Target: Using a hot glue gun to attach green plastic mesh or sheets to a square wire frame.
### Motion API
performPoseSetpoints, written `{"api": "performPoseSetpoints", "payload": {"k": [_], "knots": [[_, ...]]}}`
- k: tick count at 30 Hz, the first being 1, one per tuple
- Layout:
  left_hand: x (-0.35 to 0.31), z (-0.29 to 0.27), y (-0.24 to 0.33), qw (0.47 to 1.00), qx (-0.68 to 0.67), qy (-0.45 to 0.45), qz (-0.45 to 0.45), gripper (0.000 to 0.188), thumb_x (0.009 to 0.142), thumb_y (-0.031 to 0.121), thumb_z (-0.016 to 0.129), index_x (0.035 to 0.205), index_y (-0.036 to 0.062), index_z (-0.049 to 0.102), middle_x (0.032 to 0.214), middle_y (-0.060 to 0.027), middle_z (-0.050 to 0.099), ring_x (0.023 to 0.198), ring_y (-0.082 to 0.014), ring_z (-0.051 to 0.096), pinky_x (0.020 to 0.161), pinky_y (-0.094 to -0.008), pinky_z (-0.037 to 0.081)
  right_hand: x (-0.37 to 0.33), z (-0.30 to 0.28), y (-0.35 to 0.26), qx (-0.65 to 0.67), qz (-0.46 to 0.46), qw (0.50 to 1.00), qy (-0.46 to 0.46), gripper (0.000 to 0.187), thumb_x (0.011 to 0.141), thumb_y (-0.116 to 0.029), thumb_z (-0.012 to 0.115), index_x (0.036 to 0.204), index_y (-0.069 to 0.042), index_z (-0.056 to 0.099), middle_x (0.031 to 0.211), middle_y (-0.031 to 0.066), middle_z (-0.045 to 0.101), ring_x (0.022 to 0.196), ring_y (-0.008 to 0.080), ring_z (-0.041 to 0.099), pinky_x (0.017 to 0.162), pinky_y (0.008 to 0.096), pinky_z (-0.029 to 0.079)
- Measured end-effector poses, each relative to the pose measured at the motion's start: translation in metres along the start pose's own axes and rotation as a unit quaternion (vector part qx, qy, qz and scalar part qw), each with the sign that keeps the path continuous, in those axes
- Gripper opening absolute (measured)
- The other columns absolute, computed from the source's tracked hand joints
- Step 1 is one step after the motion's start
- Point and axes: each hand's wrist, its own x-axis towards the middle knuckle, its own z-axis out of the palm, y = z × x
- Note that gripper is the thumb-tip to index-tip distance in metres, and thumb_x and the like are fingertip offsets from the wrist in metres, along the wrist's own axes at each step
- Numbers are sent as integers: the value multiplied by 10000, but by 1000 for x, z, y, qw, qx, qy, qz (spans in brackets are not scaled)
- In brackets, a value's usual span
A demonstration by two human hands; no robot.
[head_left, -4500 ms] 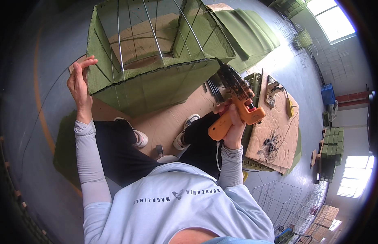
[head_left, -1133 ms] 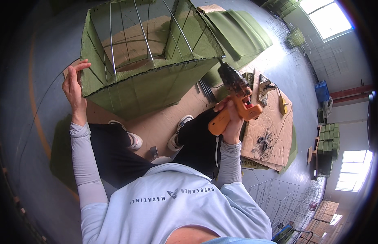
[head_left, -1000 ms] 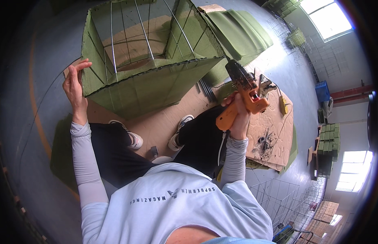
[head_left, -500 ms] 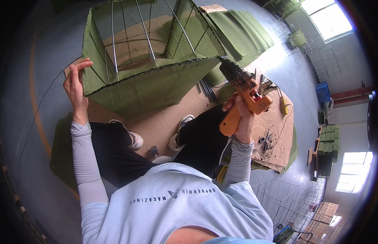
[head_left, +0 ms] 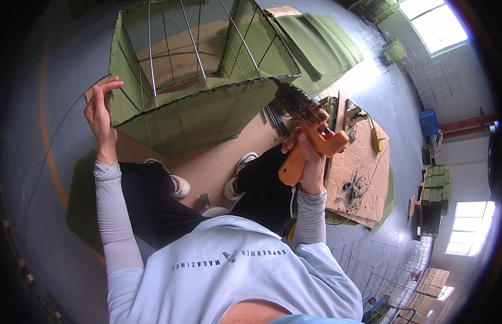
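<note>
A green fabric box (head_left: 191,119) with metal wires across its open top stands tilted in front of me. Dark glue lines its upper edges. At its left corner my left hand (head_left: 101,113) grips the wall, fingers hooked over the edge. My right hand (head_left: 311,162) is wrapped around the handle of an orange glue gun (head_left: 294,166). The gun's front part is caked with black residue, and its nozzle meets the box's near edge, a little left of the right corner. Whether fresh glue is coming out is too small to tell.
A cardboard-topped stand (head_left: 364,183) with black glue stains is at my right, a yellow cord piece (head_left: 376,140) on it. Green fabric sheets (head_left: 321,46) lie behind. Dark strips (head_left: 275,120) rest on floor cardboard between my feet. Wire frames (head_left: 364,259) stand lower right.
My right hand has moved the glue gun left along the box's near edge, away from the right corner. My left hand and the box have stayed in place.
</note>
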Motion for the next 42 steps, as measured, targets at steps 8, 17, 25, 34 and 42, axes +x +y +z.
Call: {"api": "performPoseSetpoints", "payload": {"k": [8, 17, 25, 34, 42], "knots": [[-1, 1, 0, 1000, 9, 3, -1, 544, 1002, 411, 343, 903, 0, 684, 1000, -96, 671, 1048, -175, 577, 975, -315, 388, 5, -12, 3, -1, -11, 1000, 24, 219, 900, -136, 563, 1038, 28, 523, 838, 97, 547, 703, 173, 552, 613, 330, 491], [-1, 0, 0, 1000, -7, 6, -5, 528, 998, 407, 364, 917, -13, 673, 998, -109, 666, 1057, -180, 575, 983, -311, 390, 21, -27, -2, 8, -34, 998, 49, 224, 903, -132, 559, 1062, 21, 517, 856, 94, 545, 702, 175, 552, 603, 326, 494], [-1, 0, -1, 1000, -6, 0, -4, 530, 999, 408, 359, 917, -13, 671, 1002, -113, 664, 1070, -183, 571, 992, -311, 388, 19, -31, -1, 14, -22, 997, 78, 244, 907, -133, 549, 1083, 31, 504, 847, 89, 542, 708, 170, 550, 601, 331, 494], [-1, -1, -2, 1000, -13, 1, -11, 530, 1003, 399, 353, 923, -18, 670, 999, -111, 665, 1069, -185, 572, 993, -314, 391, 3, -10, 8, 25, -5, 1000, -3, 245, 896, -119, 553, 1088, 28, 507, 891, 97, 549, 721, 174, 552, 608, 338, 494], [-1, 1, 2, 1000, -8, 4, -1, 517, 1003, 388, 360, 919, -15, 673, 994, -100, 669, 1062, -185, 575, 985, -320, 390, -5, -16, 10, -1, -11, 1000, -1, 286, 905, -204, 532, 1073, 27, 510, 829, 103, 558, 693, 199, 563, 633, 344, 492]]}}
